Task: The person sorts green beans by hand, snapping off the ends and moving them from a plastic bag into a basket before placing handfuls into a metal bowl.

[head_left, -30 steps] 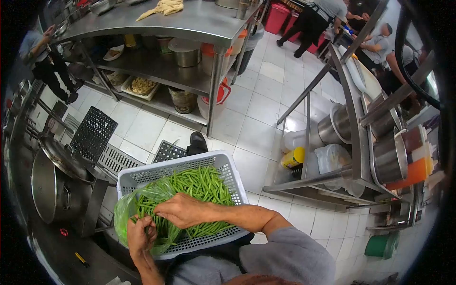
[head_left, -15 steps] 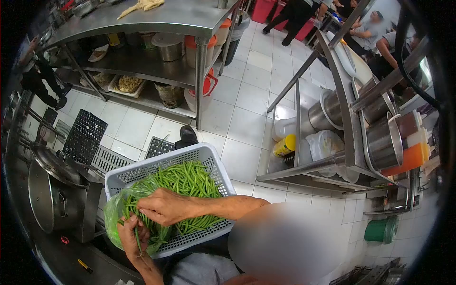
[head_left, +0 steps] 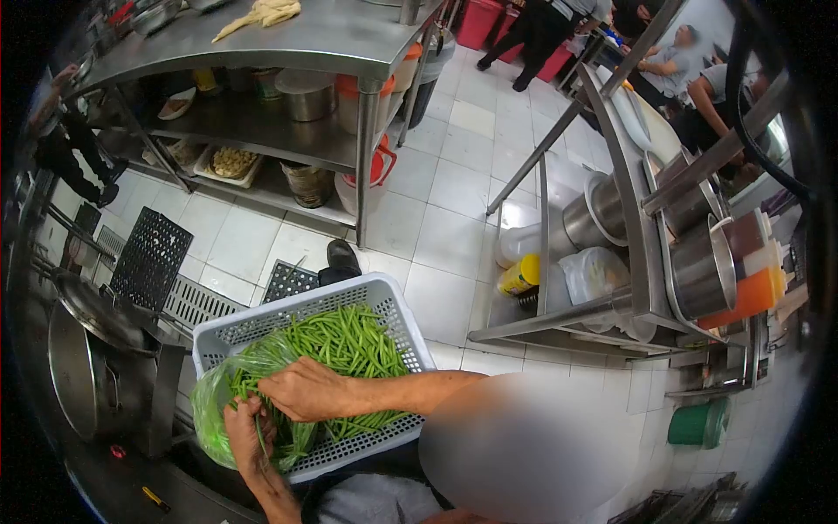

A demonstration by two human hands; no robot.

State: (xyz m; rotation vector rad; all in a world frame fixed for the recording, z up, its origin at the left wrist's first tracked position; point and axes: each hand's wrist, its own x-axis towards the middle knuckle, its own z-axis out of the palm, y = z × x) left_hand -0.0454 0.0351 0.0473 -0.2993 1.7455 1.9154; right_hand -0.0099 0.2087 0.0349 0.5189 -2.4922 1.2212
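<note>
A single green bean (head_left: 260, 434) is pinched upright between the closed fingers (head_left: 247, 410) of the left hand (head_left: 242, 430), low at the near left corner of the white basket (head_left: 397, 316), while the fingers (head_left: 272, 388) of the right hand (head_left: 301, 389) are curled shut on the gathered edge of the green plastic bag (head_left: 212, 407), with bean ends caught beneath them. Compared with half a second ago, little has been altered: the left hand has been drawn slightly nearer to the body and the bean in it is now held more steeply, and the right hand has been kept on the bag at almost the same spot. From this it is judged that beans are being taken one at a time out of the bag and that most of the work is still to be done. The heap of green beans (head_left: 349, 341) is spread over the middle and far side of the basket, partly inside the bag, and is too dense to be counted. One basket, one bag and two hands are counted. Beyond the basket, one dark shoe (head_left: 340, 257) is seen on the tiled floor (head_left: 454, 218), two black grates (head_left: 150, 258) lie beside a drain, and one steel bench (head_left: 332, 31) with laden shelves stands farther off.
</note>
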